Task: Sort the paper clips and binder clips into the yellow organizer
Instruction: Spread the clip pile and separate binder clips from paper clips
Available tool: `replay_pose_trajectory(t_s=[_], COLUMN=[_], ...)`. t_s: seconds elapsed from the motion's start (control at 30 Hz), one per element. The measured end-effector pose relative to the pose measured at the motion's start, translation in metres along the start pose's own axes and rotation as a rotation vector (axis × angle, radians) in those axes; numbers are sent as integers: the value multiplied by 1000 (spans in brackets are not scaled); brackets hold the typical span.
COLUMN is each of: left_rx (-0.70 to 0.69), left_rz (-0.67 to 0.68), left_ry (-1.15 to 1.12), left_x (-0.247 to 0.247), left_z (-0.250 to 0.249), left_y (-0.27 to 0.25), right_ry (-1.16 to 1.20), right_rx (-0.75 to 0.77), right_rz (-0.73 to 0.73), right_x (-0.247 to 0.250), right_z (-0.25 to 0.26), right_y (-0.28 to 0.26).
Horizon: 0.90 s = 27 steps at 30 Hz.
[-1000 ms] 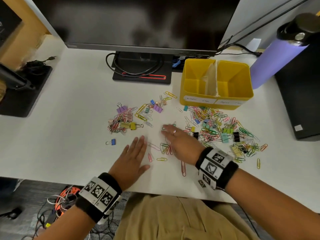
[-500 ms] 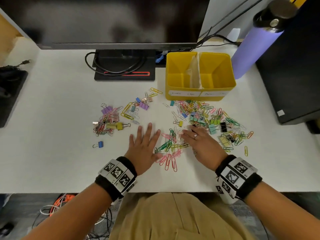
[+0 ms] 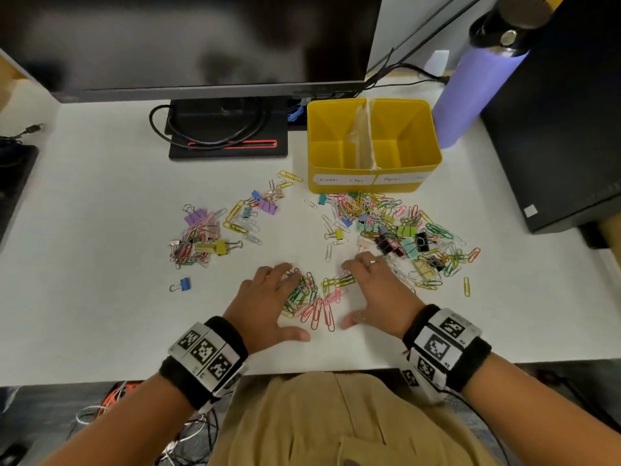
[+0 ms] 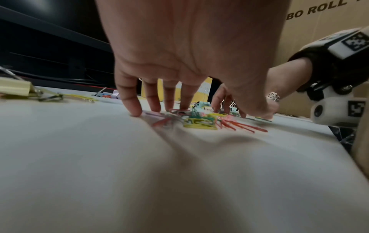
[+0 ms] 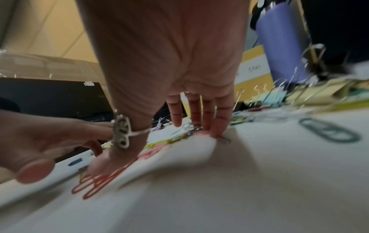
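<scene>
A small heap of coloured paper clips [image 3: 314, 295] lies near the desk's front edge, between my two hands. My left hand [image 3: 268, 301] presses its straight fingers on the heap's left side [image 4: 191, 121]. My right hand [image 3: 373, 287] rests fingers down on the heap's right side [image 5: 159, 151], thumb spread toward me. The yellow organizer [image 3: 373, 181] stands behind, with two bare compartments labelled for binder clips and paper clips. More mixed clips [image 3: 403, 230] lie in front of it, and another cluster [image 3: 201, 237] lies to the left.
A monitor stand [image 3: 228, 136] with a looped cable sits behind the clips. A purple bottle [image 3: 477, 85] stands right of the organizer, beside a black box [image 3: 564, 129]. One blue binder clip [image 3: 181, 284] lies alone at the left. The desk edge runs just below my wrists.
Both hands have swept inward and toward me, raking loose paper clips into one heap between them. The left hand's fingers now touch the heap; earlier they lay flat apart from it.
</scene>
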State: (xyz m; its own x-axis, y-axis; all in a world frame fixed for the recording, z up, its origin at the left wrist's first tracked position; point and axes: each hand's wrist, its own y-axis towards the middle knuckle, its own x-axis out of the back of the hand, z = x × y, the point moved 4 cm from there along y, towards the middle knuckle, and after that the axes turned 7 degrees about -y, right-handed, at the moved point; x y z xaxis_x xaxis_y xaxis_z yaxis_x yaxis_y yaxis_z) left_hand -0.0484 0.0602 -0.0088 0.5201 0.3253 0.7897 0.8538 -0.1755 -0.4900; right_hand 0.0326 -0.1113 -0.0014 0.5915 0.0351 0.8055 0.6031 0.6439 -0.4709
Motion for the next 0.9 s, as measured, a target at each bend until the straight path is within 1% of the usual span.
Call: replay_pose_trajectory(t_s=[0.07, 0.13, 0.17, 0.27, 0.33, 0.4, 0.43, 0.47, 0.5, 0.53, 0.57, 0.6, 0.63, 0.7, 0.8, 0.9], left_rx=[94, 161, 170, 112, 138, 156, 171, 180, 185, 194, 202, 201, 201, 184, 109, -11], left_rz=[-2, -49, -84, -208, -194, -230, -205, -173, -148, -125, -120, -117, -106, -112, -207, -296], left_ry=[-19, -78, -84, 25, 16, 33, 21, 1, -19, -41, -63, -99, -158, -274, -469, -568], left_x=[-3, -5, -7, -2, 3, 10, 11, 11, 12, 14, 20, 24, 31, 48, 91, 140], left_z=[-1, -6, -10, -31, -38, -39, -38, -36, -33, -29, -24, -19, -15, -11, -24, -53], left_y=[-1, 1, 4, 13, 18, 23, 26, 29, 32, 37, 40, 44, 46, 51, 59, 80], right_ry=[-109, -187, -208, -244, -262, -276, -269, -249, -218, -207, -181, -121, 10, 250, 516, 698], right_rx=[13, 38, 49, 59, 54, 57, 77, 116, 163, 174, 147, 137, 122, 77, 10, -34], right_rz=[6, -21, -41, -57, -55, -67, -82, -107, -168, -205, -222, -266, -285, -288, -338, -391], right_x=[-1, 1, 2, 4, 3, 3, 4, 4, 5, 5, 5, 6, 6, 9, 26, 59], right_z=[10, 20, 23, 26, 24, 22, 22, 24, 24, 23, 18, 12, 5, -7, -20, -29], right_y=[9, 21, 26, 33, 32, 28, 25, 23, 20, 19, 19, 18, 17, 13, 7, 3])
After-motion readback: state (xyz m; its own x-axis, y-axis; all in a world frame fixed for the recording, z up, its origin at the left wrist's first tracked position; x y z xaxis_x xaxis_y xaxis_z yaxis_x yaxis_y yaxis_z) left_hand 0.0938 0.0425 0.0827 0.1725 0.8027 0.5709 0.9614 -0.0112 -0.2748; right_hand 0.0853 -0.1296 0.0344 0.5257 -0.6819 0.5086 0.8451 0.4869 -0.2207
